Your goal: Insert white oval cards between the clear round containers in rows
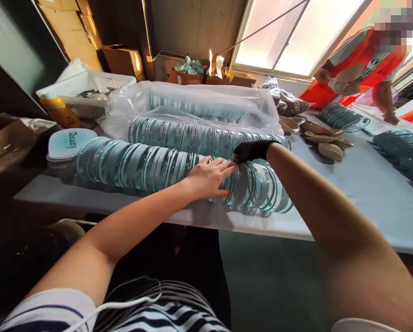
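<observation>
- Our grip is lying open at the left hand (pixel 211 176), over the front row of clear round pieces (pixel 140 163), centre frame on the worktop (pixel 192 216); the gloved right hand (pixel 254 151) is resting curled just beside, holding what we cannot tell.
- For steadiness, we are best pressing lightly, keeping edges aligned.
- At frame left, we are seeing dark lettering, not surely legible, on the pale lid (pixel 80 142).

The left arm (pixel 140 216) slants forward and inward; the left hand (pixel 208 179) lies palm down, fingers slightly parted, thumb (pixel 223 192) apart on the near side. The right arm (pixel 324 207) angles inward, its black-gloved right hand (pixel 253 151) curled just beside the left fingertips (pixel 232 168).
</observation>
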`<state>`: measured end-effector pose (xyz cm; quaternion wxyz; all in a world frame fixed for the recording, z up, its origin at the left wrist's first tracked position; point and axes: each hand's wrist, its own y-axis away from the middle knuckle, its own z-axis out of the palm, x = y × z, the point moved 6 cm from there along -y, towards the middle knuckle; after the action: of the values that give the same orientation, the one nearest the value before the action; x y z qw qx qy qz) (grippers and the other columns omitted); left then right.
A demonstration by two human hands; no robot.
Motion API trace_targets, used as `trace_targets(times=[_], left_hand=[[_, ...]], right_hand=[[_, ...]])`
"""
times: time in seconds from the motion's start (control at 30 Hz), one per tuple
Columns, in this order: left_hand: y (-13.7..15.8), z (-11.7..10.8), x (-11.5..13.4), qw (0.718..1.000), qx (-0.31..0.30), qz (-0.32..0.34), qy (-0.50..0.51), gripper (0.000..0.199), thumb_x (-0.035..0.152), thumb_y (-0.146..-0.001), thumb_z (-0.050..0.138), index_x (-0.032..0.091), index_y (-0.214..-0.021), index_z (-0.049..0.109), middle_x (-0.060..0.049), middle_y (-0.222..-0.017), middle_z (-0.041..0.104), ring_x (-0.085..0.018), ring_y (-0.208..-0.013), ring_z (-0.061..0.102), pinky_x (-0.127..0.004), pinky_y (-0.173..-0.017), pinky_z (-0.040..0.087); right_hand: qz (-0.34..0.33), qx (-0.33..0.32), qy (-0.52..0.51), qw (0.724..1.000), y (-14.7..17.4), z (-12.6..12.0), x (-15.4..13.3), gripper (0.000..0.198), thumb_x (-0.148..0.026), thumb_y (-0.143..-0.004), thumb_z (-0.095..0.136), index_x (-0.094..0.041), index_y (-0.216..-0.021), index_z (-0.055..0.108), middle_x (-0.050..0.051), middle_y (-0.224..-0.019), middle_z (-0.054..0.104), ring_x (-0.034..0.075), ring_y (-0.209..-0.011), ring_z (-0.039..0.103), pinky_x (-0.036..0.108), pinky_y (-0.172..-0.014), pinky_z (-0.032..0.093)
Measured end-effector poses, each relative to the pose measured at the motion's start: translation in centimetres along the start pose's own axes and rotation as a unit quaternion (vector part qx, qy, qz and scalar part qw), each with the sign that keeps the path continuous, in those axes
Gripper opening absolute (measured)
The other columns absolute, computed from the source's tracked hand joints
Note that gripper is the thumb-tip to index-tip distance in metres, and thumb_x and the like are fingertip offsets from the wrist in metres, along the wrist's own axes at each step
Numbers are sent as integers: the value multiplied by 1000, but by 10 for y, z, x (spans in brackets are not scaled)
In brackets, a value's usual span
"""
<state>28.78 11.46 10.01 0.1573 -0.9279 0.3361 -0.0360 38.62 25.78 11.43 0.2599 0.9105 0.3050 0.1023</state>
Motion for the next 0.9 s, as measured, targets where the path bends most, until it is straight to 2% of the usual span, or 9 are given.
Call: trace_targets(times=[0.07, 0.13, 0.23, 0.33, 0.5, 0.6, 0.67, 0.77, 0.9], left_hand=[[1, 0, -1, 1000, 0, -1, -2, 75, 62, -88, 52, 19, -149, 40, -9, -153, 46, -28, -139, 41, -50, -115, 31], [1, 0, -2, 1000, -4, -2, 0, 77, 62, -88, 52, 19, -150, 40, -9, -152, 47, -29, -139, 41, -51, -115, 30], [1, 0, -2, 1000, -4, -8, 8, 77, 62, -87, 54, 20, -149, 40, -8, -152, 47, -28, -139, 41, -50, -115, 30], [1, 0, -3, 1000, 5, -13, 21, 75, 60, -87, 56, 21, -149, 41, -7, -152, 47, -28, -139, 42, -49, -116, 28], [1, 4, -5, 999, -6, -17, 44, 72, 60, -88, 54, 23, -149, 41, -7, -154, 46, -27, -140, 41, -48, -117, 25], [2, 3, -8, 998, -25, -23, 48, 73, 60, -88, 53, 24, -150, 38, -7, -155, 43, -28, -142, 39, -49, -119, 23], [1, 0, -8, 998, -39, -26, 50, 73, 59, -89, 54, 24, -151, 38, -8, -155, 43, -29, -143, 37, -51, -119, 22], [-9, -6, -2, 997, -52, -23, 48, 71, 59, -90, 52, 22, -150, 40, -9, -157, 40, -31, -146, 32, -55, -120, 19], [-32, -4, 19, 998, -36, -3, 50, 79, 62, -91, 48, 19, -155, 29, -10, -162, 29, -31, -149, 26, -56, -120, 21]], right_hand=[[13, -63, 16, 998, -13, 3, -6, 20, -17, -80, 58, -12, -91, 73, -1, -63, 61, 11, -58, 47, 24, -60, 40], [15, -57, 77, 995, -14, 0, -12, 19, -17, -76, 61, -13, -90, 73, -1, -65, 62, 12, -61, 49, 25, -61, 39], [2, 48, 140, 989, 7, -9, -16, 21, -20, -75, 61, -14, -91, 74, 4, -80, 70, 15, -69, 56, 26, -64, 37], [20, 181, 91, 979, 55, 4, -18, 24, -26, -81, 55, -16, -94, 73, 7, -90, 73, 19, -77, 63, 27, -65, 36], [120, 329, 24, 936, 121, 99, -54, 29, -31, -90, 45, -18, -90, 72, 9, -91, 73, 21, -78, 66, 29, -60, 33], [134, 338, 9, 931, 122, 167, -84, 35, -30, -95, 40, -21, -97, 73, 10, -98, 74, 22, -81, 68, 30, -62, 36], [123, 331, -10, 936, 118, 189, -91, 35, -31, -96, 41, -23, -102, 74, 9, -102, 74, 23, -86, 68, 30, -65, 39], [126, 329, -40, 935, 124, 165, -65, 35, -38, -97, 43, -23, -98, 75, 9, -98, 75, 23, -86, 69, 29, -65, 42], [196, 352, -17, 915, 130, 66, 10, 42, -36, -99, 38, -16, -110, 72, 14, -111, 72, 23, -96, 67, 29, -72, 43]])
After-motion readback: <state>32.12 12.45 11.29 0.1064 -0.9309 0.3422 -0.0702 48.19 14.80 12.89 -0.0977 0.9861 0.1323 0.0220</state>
